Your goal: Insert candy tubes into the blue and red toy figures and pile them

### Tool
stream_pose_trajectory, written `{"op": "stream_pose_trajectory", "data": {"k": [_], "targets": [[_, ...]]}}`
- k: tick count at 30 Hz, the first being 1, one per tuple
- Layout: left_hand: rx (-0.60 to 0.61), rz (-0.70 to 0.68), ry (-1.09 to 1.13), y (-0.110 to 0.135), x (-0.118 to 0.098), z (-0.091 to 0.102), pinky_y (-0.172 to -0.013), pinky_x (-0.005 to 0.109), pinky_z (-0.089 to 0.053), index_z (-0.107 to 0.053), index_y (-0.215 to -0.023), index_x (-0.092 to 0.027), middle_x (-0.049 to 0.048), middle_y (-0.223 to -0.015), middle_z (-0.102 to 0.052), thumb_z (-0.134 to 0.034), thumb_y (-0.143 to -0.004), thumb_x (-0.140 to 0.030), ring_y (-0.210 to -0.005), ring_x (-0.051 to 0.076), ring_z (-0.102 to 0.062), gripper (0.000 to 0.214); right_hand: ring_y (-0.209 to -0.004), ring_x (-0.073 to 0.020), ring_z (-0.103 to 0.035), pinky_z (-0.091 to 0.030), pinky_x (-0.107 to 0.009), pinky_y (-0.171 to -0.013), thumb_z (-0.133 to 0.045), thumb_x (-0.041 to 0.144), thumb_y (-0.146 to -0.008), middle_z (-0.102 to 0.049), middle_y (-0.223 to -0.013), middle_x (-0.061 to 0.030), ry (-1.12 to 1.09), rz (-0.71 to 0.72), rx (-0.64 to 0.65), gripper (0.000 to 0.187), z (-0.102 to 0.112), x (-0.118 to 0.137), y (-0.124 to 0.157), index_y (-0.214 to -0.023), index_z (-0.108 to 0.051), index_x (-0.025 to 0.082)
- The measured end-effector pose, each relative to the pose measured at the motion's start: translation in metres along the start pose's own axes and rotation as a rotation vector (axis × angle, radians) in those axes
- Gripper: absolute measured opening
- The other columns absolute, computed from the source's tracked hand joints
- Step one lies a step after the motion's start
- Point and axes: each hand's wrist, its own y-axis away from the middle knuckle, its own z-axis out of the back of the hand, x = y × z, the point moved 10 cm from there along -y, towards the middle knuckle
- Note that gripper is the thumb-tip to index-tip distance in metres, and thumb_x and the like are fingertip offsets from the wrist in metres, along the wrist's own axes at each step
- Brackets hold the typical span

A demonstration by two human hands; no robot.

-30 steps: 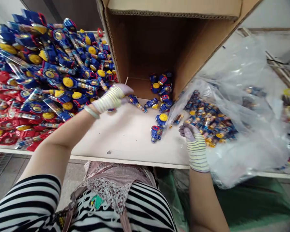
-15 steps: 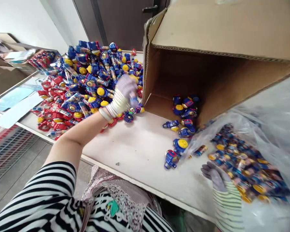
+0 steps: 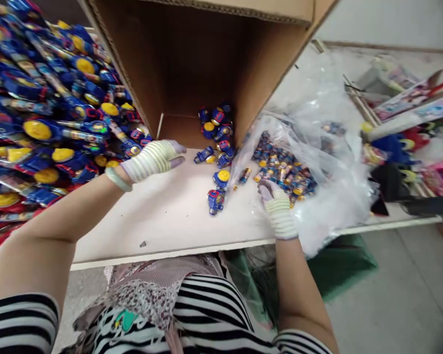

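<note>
My left hand, in a striped glove with bare-looking lilac fingertips, hovers over the white table with fingers stretched out and nothing visible in it. It is between the heap of blue toys with yellow discs and the loose blue toys in front of the carton. My right hand, gloved alike, is at the edge of a clear plastic bag. Its fingers are slightly bent and apart, beside small printed tubes with yellow ends. One loose tube lies left of them.
An open cardboard box lies on its side, mouth towards me, several blue toys at its opening. The white table's front edge runs before my body. Further right are boxes and coloured items. A green bag is below the table.
The view has swung right. My left hand has left the toy heap, and the blurred item at its fingers is gone. My right hand has stayed near the tubes, its fingers now closer to them.
</note>
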Motion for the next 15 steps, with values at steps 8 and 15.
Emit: {"op": "stream_pose_trajectory", "data": {"k": [8,15], "targets": [[0.508,0.139,-0.297,-0.061,-0.007,-0.13,-0.097,0.035,-0.053,-0.065,-0.134,-0.016,0.0123,-0.121,-0.07,-0.075,-0.08,-0.028,-0.105,0.029,-0.068,0.056,-0.122,-0.034,-0.064,-0.05,-0.047,-0.101,-0.044,0.024,-0.101,-0.064,-0.136,-0.0224,0.86,-0.091,0.336,0.043,-0.05,0.032,-0.062,-0.138,-0.064,0.015],[0.543,-0.013,-0.448,0.009,-0.017,-0.126,-0.101,0.044,-0.05,-0.045,-0.152,-0.017,0.022,-0.143,-0.055,-0.075,-0.076,-0.018,-0.125,0.037,-0.057,0.082,-0.118,-0.0336,-0.065,-0.053,-0.046,-0.099,-0.047,0.025,-0.1,-0.065,-0.136,-0.0212,0.85,0.044,0.459,0.038,-0.067,0.028,-0.027,-0.13,-0.069,0.016]]}}
